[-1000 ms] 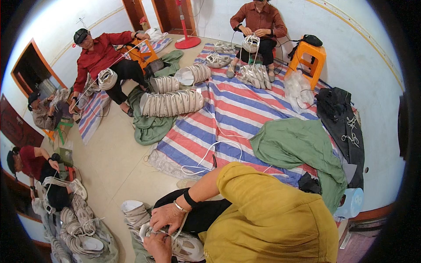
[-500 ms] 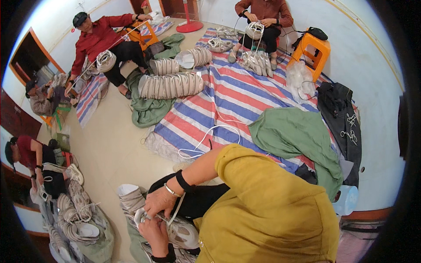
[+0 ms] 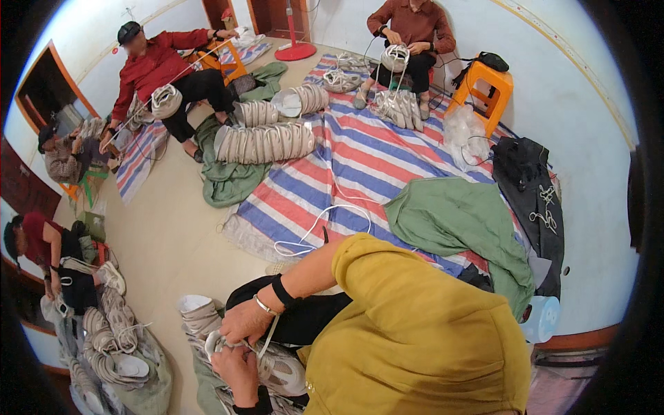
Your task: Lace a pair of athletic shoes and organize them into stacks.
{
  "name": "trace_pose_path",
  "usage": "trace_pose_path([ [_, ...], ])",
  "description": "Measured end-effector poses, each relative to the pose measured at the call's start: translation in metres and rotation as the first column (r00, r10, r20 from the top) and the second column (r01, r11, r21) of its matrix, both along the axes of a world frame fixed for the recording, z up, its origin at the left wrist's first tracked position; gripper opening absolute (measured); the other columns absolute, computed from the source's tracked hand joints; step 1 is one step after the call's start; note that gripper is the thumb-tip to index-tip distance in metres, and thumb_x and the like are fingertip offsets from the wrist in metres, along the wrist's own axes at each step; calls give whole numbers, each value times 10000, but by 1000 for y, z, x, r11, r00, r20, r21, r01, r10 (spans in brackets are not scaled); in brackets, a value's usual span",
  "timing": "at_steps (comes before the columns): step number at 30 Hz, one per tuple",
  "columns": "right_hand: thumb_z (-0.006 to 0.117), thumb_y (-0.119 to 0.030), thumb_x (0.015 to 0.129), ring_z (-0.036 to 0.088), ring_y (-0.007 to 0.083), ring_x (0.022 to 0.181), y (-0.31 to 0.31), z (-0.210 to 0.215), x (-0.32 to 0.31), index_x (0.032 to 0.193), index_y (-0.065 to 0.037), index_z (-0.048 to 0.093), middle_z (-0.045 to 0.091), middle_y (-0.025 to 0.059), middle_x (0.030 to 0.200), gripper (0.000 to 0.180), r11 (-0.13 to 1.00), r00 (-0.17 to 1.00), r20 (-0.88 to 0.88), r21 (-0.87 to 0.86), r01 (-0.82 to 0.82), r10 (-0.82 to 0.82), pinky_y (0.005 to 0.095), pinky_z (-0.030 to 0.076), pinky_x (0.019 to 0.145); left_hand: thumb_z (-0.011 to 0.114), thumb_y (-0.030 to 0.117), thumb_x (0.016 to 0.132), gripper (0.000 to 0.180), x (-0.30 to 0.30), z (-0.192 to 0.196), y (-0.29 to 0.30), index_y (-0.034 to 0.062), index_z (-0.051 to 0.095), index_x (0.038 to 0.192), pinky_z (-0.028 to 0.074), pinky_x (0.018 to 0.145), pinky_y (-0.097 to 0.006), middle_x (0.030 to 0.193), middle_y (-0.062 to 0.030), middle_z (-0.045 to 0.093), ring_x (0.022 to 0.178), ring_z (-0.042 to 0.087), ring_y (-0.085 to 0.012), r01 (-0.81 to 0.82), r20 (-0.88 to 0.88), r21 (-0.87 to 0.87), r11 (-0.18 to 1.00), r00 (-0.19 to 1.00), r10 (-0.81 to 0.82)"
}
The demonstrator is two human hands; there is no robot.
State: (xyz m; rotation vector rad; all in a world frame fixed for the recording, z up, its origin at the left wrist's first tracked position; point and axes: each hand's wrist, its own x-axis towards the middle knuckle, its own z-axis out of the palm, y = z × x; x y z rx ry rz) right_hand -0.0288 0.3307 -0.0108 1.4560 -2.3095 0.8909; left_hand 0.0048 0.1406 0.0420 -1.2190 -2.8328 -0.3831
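Note:
My right hand (image 3: 245, 321), with a bracelet and a black wristband, is closed on a white cord (image 3: 266, 339) above a grey-white shoe (image 3: 280, 370) in my lap. Just below it, my left hand (image 3: 235, 373) grips the same shoe at its near end. The cord's loose length (image 3: 315, 225) lies looped on the striped tarp (image 3: 387, 159). A stack of white shoes (image 3: 197, 315) stands just left of my hands. My yellow shirt hides part of my lap.
Several other people sit around the room tying shoes into bundles. A long row of tied shoes (image 3: 266, 142) lies on a green cloth (image 3: 228, 183). Another green cloth (image 3: 460, 221), an orange stool (image 3: 484, 83) and a black bag (image 3: 529, 166) are to the right.
Both hands stay on the shoe and cord, shifting slightly as they work. The view has tilted a little, so the room appears lower.

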Motion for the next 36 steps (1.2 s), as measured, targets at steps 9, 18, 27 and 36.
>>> trace_pose_path([
  [9, 764, -196, 596, 568, 322, 818, 2, -5, 12, 840, -95, 541, 562, 112, 848, 346, 991, 997, 0, -115, 72, -73, 429, 451, 691, 666, 82, 661, 146, -2, -2, 1, 44, 615, 792, 332, 819, -469, 790, -135, 544, 851, 485, -352, 47, 24, -22, 999, 999, -46],
  [18, 761, -249, 612, 513, 274, 925, 6, -9, 12, 867, -103, 561, 534, 76, 895, 356, 988, 975, 215, -133, 79, -49, 420, 337, 913, 557, 45, 806, 76, -8, -9, -12, 8, 570, 871, 361, 795, -428, 817, -136, 537, 825, 486, -321, 29, 48, 214, 976, 998, -40],
  [27, 746, -308, 644, 510, 276, 1026, -4, -7, 14, 950, -90, 583, 554, 112, 1011, 409, 989, 979, 204, -144, 41, -11, 435, 309, 943, 496, 210, 920, 256, 12, 14, -25, -21, 597, 874, 415, 686, -401, 782, -183, 586, 724, 520, -348, -691, 590, 536, 485, 718, 370],
  [36, 730, -430, 632, 522, 257, 1010, 2, -16, 10, 989, -118, 582, 561, 91, 1001, 497, 983, 992, 97, -161, 92, -77, 408, 327, 876, 453, 250, 924, 327, 6, 28, -11, -32, 571, 1040, 434, 752, -411, 882, -209, 594, 845, 563, -353, -597, 538, 382, 706, 765, 355],
])
